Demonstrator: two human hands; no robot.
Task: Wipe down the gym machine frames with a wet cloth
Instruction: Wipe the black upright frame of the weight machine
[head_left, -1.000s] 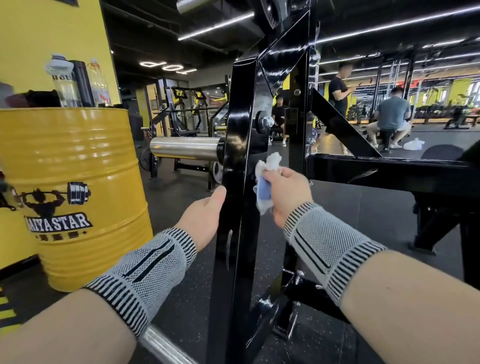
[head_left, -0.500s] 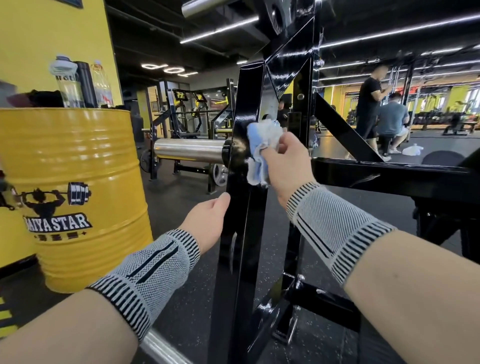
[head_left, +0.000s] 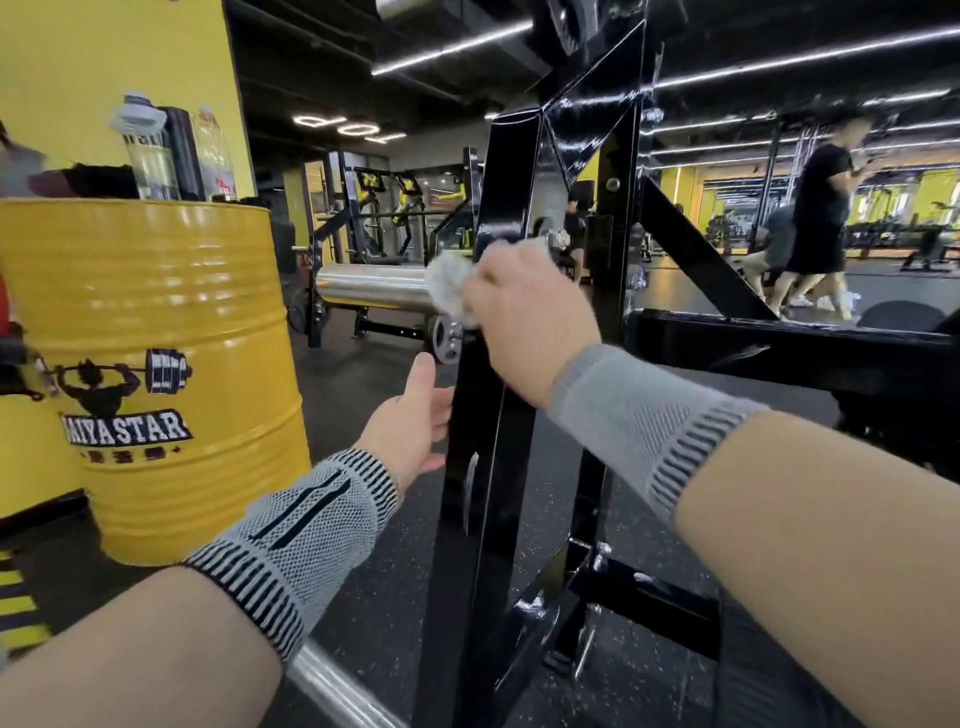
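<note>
A glossy black machine frame (head_left: 493, 467) stands upright in the middle of the view. My right hand (head_left: 524, 317) grips a crumpled white cloth (head_left: 449, 286) and presses it on the left edge of the upright, where a chrome weight sleeve (head_left: 371, 286) sticks out. Lower on the same upright, my left hand (head_left: 410, 431) rests with the thumb raised; its fingers are hidden behind the post. Both wrists wear grey knitted sleeves.
A yellow drum (head_left: 156, 364) with bottles (head_left: 150, 156) on top stands at the left. A black horizontal beam (head_left: 779, 348) runs to the right. A chrome bar (head_left: 332, 686) lies low in front. People (head_left: 821, 218) walk at the far right among other machines.
My right hand has carried the cloth up the upright from below the bolt, then across to its left edge by the chrome sleeve. My left hand has stayed on the post.
</note>
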